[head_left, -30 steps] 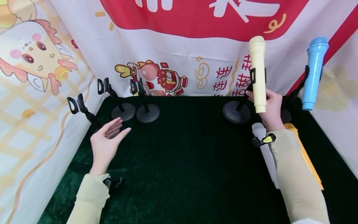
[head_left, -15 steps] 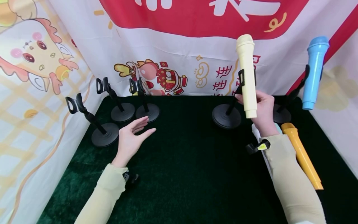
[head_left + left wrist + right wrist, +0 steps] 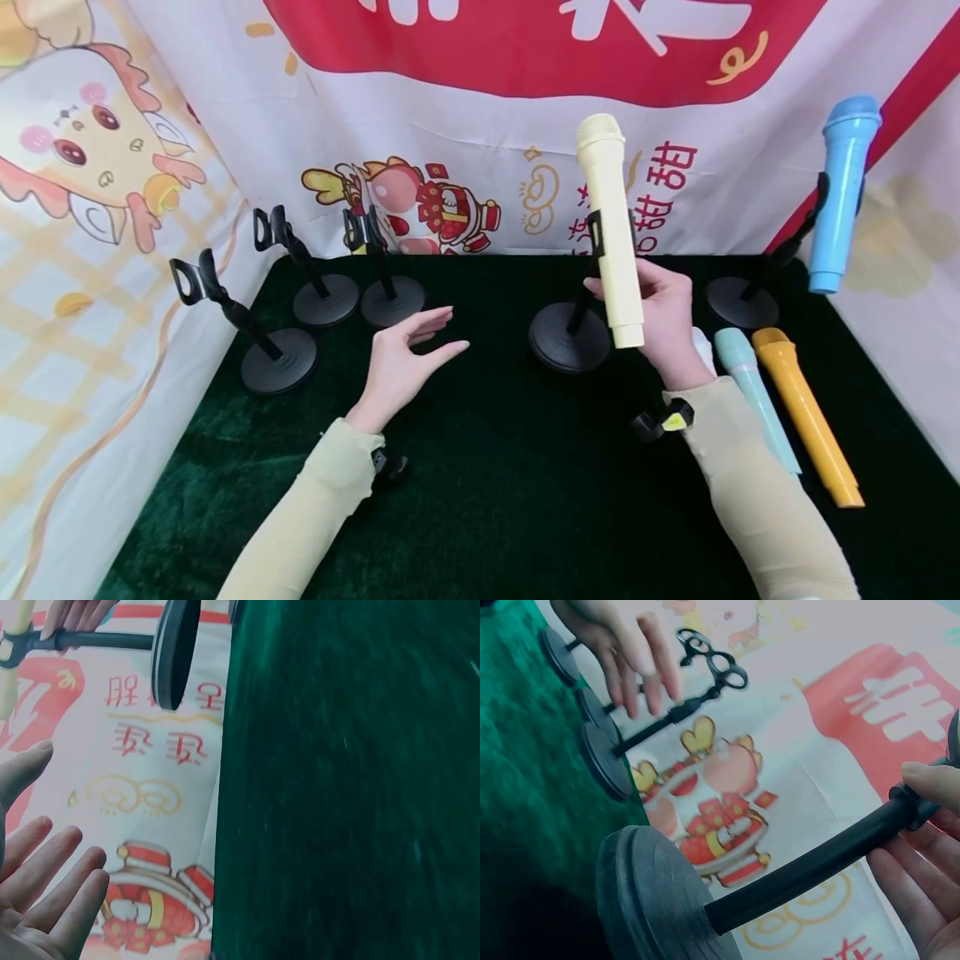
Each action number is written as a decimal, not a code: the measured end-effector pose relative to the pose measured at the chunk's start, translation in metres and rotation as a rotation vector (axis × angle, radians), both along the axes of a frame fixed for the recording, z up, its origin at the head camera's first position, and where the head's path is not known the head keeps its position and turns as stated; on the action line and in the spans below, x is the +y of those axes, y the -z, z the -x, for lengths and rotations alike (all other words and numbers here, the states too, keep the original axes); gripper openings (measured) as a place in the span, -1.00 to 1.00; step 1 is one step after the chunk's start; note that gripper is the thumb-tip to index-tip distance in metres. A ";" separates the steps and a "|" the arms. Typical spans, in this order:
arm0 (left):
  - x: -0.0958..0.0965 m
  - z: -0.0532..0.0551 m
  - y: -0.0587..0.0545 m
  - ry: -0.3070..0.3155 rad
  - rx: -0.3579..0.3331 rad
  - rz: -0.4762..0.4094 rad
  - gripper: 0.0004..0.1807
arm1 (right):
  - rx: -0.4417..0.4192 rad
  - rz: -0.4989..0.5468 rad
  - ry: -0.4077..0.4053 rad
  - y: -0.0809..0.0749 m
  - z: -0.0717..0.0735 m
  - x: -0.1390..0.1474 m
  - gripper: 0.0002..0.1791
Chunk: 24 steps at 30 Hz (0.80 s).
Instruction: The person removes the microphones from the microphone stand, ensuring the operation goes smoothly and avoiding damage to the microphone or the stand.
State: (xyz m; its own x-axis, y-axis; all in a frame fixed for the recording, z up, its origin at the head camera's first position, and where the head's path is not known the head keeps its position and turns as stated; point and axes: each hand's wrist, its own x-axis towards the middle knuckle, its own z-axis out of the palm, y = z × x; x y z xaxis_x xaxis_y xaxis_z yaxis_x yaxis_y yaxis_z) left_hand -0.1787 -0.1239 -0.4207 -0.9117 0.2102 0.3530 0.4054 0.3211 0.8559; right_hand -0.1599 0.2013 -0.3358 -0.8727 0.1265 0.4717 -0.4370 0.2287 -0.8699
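My right hand [image 3: 663,321] grips the pole of a black microphone stand [image 3: 570,337], fingers and thumb round it just below the clip. A cream microphone [image 3: 613,233] leans in that clip, head up, in front of part of the hand. In the right wrist view the stand's round base [image 3: 656,900] and bare pole [image 3: 802,870] show in full. To the left of this stand, my left hand [image 3: 405,358] reaches toward it over the cloth, fingers extended, thumb apart, holding nothing. The left wrist view shows its spread fingers [image 3: 60,892] apart from the stand.
Three black stands with bare clips, one nearer [image 3: 277,362] and two behind it, are at the left. A blue microphone [image 3: 843,192] sits in a stand at the back right. Orange [image 3: 810,417], teal [image 3: 757,400] and white [image 3: 702,346] microphones lie on the green cloth by the right forearm.
My right hand has carried the stand with the cream microphone leftward and a little nearer. My left hand has moved right, away from the bare stands. The teal microphone has come into sight.
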 end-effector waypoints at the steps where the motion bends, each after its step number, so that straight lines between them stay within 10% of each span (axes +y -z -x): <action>1: 0.003 0.000 0.001 0.010 0.003 0.002 -0.51 | -0.007 -0.007 -0.009 0.003 0.000 -0.002 -0.74; 24: 0.041 0.000 0.010 0.138 -0.046 0.055 -0.43 | -0.110 0.022 -0.230 0.056 -0.002 -0.045 -0.72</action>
State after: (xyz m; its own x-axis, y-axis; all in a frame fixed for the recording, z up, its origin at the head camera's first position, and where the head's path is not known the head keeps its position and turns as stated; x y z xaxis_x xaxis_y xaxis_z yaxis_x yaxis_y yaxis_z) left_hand -0.1787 -0.0834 -0.4307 -0.8879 0.3524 0.2957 0.4094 0.3121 0.8573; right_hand -0.1574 0.1565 -0.3916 -0.9257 -0.0721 0.3712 -0.3774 0.1150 -0.9189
